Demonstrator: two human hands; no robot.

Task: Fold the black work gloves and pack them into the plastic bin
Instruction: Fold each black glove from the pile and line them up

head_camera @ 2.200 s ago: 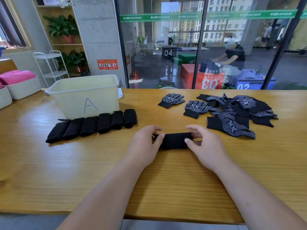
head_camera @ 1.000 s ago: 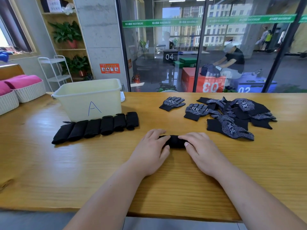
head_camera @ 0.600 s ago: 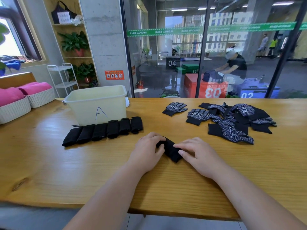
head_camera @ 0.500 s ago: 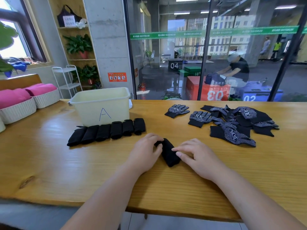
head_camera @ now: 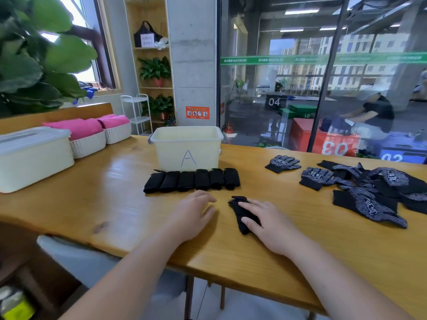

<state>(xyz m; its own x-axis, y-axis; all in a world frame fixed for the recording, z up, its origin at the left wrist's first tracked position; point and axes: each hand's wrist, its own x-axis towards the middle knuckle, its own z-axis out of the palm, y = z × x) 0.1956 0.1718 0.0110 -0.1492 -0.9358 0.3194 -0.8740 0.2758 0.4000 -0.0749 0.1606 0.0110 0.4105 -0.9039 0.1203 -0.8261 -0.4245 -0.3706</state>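
A folded black glove bundle lies on the wooden table; my right hand rests on it with fingers laid over it and the thumb at its near side. My left hand lies flat on the table just left of the bundle, apart from it and holding nothing. A row of several folded black gloves lies in front of the cream plastic bin marked "A". Unfolded black gloves with white dots sit at the right: one alone, another beside a loose pile.
A lidded cream box stands at the table's left, with white woven baskets of pink cloth behind it. A large leafy plant overhangs the left corner. A glass wall runs behind the table. The near table edge crosses below my forearms.
The bundle went from long and flat to short, then turned end-on. My left hand has let go of it and moved left; my right hand now covers it. The view swung left.
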